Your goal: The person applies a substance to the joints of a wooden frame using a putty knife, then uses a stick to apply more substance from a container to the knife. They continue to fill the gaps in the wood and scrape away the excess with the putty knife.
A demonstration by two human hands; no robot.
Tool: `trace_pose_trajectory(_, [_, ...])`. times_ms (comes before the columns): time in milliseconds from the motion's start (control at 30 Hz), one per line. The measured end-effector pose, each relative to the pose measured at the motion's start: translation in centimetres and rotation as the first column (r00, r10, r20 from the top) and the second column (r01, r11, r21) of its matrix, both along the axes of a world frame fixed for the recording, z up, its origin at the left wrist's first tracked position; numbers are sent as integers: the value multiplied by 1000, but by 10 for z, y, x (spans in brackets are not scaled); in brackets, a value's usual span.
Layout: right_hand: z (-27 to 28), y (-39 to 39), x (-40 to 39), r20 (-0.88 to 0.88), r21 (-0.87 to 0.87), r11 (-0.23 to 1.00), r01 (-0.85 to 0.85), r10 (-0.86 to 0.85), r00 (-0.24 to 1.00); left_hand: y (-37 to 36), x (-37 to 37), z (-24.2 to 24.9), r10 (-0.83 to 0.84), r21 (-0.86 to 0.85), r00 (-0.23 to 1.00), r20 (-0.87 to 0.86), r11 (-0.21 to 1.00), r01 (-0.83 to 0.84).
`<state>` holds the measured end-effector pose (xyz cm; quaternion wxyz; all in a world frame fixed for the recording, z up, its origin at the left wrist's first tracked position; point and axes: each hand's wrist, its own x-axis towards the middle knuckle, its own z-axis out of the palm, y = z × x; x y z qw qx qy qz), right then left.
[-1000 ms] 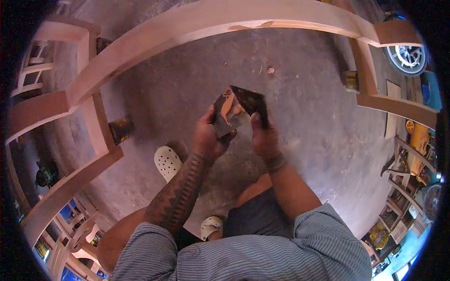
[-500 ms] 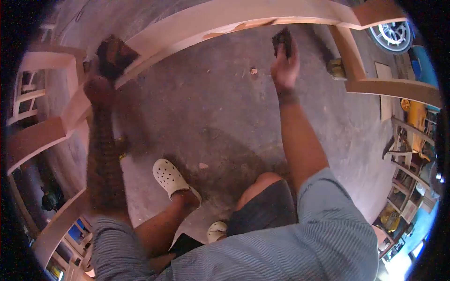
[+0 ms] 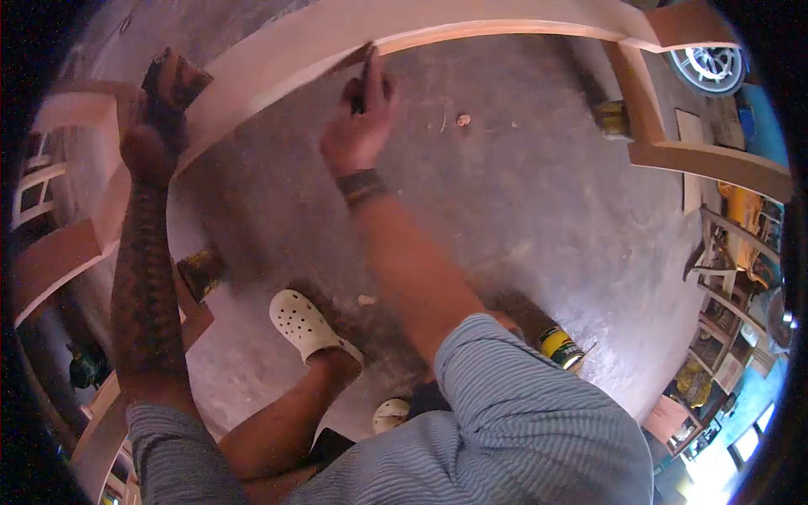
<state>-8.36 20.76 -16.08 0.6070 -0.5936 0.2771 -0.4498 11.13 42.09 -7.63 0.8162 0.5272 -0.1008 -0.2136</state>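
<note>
My left hand (image 3: 150,145) is closed on a dark piece with a brown patch (image 3: 177,80), perhaps sandpaper, beside the left part of a pale curved wooden rail (image 3: 290,50). Below the rail's middle, my right hand (image 3: 360,139) is closed around a small dark piece (image 3: 358,97) that looks like folded sandpaper. Its fingertips reach the rail's lower edge; part of what it holds is hidden by the fingers. The rail belongs to a wooden frame with a leg (image 3: 635,84) and a side piece (image 3: 707,160) at the right.
Cans stand on the concrete floor (image 3: 505,202): one at the left (image 3: 200,273), one by the frame's leg (image 3: 613,120), and a yellow-labelled can (image 3: 561,347) near my right arm. My feet wear cream clogs (image 3: 307,324). A wheel (image 3: 709,69) and wooden chairs (image 3: 720,295) are at the right.
My right hand has swung left and up to the rail's lower edge with its dark piece. My left hand has shifted slightly left. The yellow-labelled can has come into view.
</note>
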Motion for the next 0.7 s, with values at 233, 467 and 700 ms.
trace_pose_trajectory(233, [6, 86, 20, -43, -138, 988, 67, -73, 996, 1, -3, 2, -20, -8, 998, 59, 1000, 21])
trace_pose_trajectory(467, [-12, -17, -50, 388, 515, 802, -303, 97, 916, -5, -8, 7, -27, -41, 996, 80, 999, 30])
trace_pose_trajectory(700, [-7, -115, -23, 110, -2, 999, 50, -50, 993, -14, -16, 11, -95, -118, 991, 90, 987, 106])
